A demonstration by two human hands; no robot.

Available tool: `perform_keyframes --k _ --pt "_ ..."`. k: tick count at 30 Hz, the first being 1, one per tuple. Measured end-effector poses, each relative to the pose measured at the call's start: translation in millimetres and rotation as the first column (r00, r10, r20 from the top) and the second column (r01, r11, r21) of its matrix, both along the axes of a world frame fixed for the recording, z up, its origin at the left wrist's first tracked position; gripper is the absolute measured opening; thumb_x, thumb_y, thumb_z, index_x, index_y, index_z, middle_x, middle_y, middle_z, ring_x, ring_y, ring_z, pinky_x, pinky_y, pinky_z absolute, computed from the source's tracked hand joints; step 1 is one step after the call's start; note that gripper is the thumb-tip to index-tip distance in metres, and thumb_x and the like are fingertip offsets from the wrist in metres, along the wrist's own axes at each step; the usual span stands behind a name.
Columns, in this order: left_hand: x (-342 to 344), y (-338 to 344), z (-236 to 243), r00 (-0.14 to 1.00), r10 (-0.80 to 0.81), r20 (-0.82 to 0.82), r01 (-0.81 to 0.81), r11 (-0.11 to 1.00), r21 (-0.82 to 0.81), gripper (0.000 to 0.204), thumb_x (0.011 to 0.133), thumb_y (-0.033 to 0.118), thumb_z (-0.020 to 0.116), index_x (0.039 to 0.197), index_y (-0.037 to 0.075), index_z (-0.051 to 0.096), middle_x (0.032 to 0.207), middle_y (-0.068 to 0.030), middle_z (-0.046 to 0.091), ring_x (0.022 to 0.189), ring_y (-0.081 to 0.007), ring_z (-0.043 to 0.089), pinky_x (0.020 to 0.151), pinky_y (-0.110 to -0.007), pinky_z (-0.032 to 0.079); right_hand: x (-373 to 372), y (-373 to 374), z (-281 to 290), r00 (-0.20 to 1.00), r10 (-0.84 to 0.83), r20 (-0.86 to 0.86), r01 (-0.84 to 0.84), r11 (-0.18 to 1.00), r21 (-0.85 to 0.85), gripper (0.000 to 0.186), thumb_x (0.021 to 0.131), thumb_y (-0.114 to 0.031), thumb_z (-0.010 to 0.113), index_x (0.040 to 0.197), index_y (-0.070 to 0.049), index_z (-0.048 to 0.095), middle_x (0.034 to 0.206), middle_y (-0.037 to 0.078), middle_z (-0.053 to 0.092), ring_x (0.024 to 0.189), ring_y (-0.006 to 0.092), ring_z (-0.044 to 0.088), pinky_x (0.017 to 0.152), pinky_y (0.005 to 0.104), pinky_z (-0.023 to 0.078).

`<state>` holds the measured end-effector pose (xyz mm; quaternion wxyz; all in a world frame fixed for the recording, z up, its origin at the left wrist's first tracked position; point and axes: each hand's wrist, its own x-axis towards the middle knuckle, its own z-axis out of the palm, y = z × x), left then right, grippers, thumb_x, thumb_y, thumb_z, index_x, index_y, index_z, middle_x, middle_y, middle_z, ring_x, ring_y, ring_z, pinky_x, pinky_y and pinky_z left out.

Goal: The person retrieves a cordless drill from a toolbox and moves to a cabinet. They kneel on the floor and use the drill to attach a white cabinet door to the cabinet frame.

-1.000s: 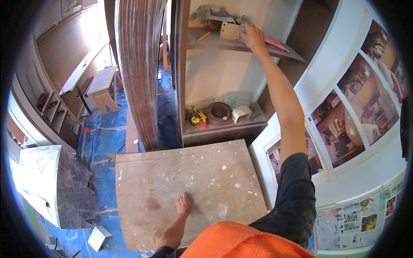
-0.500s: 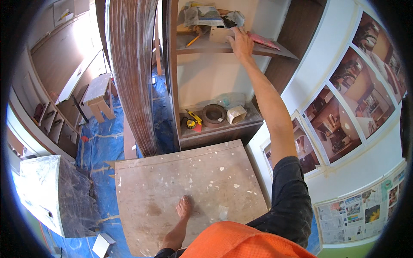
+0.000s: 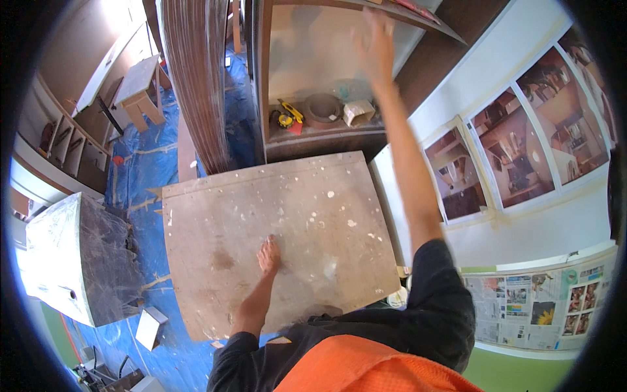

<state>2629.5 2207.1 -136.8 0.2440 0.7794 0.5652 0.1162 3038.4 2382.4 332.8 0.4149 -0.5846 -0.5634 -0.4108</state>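
Head view: left hand [image 3: 268, 255] lies flat, fingers spread, on paint-spattered brown plywood board [image 3: 287, 215]. Right hand [image 3: 375, 42], open and empty, is raised just below dark wooden upper shelf [image 3: 431, 23].

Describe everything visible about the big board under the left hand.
The board is a large, roughly rectangular sheet that looks like plywood, brown and worn, flecked with white paint spots and darker stains. It lies flat above the blue sheet, its far edge near the shelf unit. The left hand rests palm-down near its middle; nothing else sits on it.
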Motion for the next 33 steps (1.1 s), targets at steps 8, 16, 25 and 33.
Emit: perform_keyframes --k 8,16,25,33 --pt "4.3 -5.3 10.0 0.995 -0.008 -0.102 0.017 0.996 0.09 0.026 0.098 0.023 0.04 0.107 0.008 0.059 0.09 -0.0184 0.067 0.083 -0.0376 0.065 0.072 -0.051 0.051 -278.5 -361.1 -345.0 0.457 -0.267 -0.848 -0.223 0.889 -0.4 0.033 0.089 -0.015 0.062 0.119 -0.004 0.054 0.11 0.016 0.058 0.094 0.0257 0.062 0.081 0.0362 0.049" --pt "-1.8 3.1 -39.5 0.978 -0.182 -0.105 0.209 0.881 0.425 0.02 0.097 0.015 0.041 0.102 0.01 0.06 0.089 -0.0134 0.067 0.072 -0.0327 0.067 0.061 -0.046 0.052 -359.3 -571.4 -460.1 0.088 -0.531 -0.843 0.094 0.846 -0.524 0.044 0.087 -0.018 0.066 0.126 -0.008 0.049 0.111 0.013 0.057 0.091 0.0238 0.06 0.078 0.0359 0.049" --pt "-96.6 -123.9 3.5 0.863 -0.205 0.461 0.249 0.968 -0.035 0.031 0.1 0.026 0.039 0.102 0.007 0.063 0.101 -0.0233 0.063 0.097 -0.0436 0.058 0.084 -0.05 0.045 -411.1 -545.5 -471.8 -0.642 0.003 -0.767 0.101 0.992 -0.081 0.047 0.085 -0.024 0.066 0.128 -0.022 0.047 0.113 0.006 0.055 0.095 0.0204 0.055 0.083 0.0471 0.049" --pt "-221.5 -248.3 40.7 0.852 -0.205 0.481 0.271 0.96 -0.071 0.034 0.098 0.023 0.039 0.096 0.0 0.064 0.095 -0.0234 0.065 0.094 -0.0427 0.061 0.081 -0.047 0.046 -386.0 -548.0 -494.9 -0.842 0.309 -0.443 0.303 0.949 0.086 0.051 0.078 -0.016 0.07 0.125 -0.014 0.049 0.098 0.008 0.055 0.088 0.0229 0.055 0.075 0.0393 0.049"
